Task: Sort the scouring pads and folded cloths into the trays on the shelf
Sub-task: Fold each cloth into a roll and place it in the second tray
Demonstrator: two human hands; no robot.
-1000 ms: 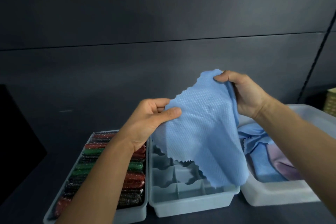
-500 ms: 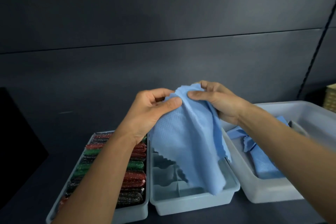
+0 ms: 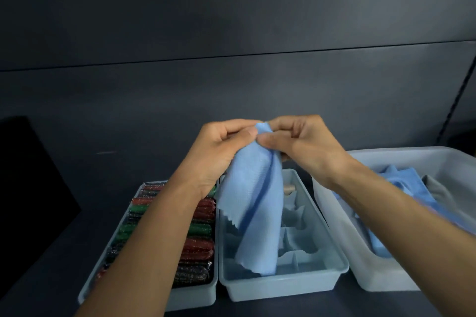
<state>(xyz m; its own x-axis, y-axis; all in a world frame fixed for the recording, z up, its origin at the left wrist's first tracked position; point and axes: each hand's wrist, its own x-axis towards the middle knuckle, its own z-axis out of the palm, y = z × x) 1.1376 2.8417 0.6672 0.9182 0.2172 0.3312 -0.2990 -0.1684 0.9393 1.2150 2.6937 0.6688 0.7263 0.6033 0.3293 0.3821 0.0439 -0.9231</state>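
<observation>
A light blue cloth (image 3: 253,203) hangs folded in half above the middle tray (image 3: 332,262), its lower edge reaching down into the tray. My left hand (image 3: 219,152) and my right hand (image 3: 301,144) pinch its top corners, held together side by side. The middle tray has dividers; the compartments I can see hold no cloths. The left tray (image 3: 192,296) is packed with red, green and dark scouring pads (image 3: 198,242).
A larger pale bin (image 3: 371,273) on the right holds loose blue cloths (image 3: 401,180) and a grey one (image 3: 438,190). All three containers stand on a dark shelf (image 3: 64,244) with a dark back wall. A black object (image 3: 31,183) sits at the far left.
My right hand has brought its corner of the cloth leftward to meet my left hand, folding the spread cloth in half. Both hands have dropped slightly.
</observation>
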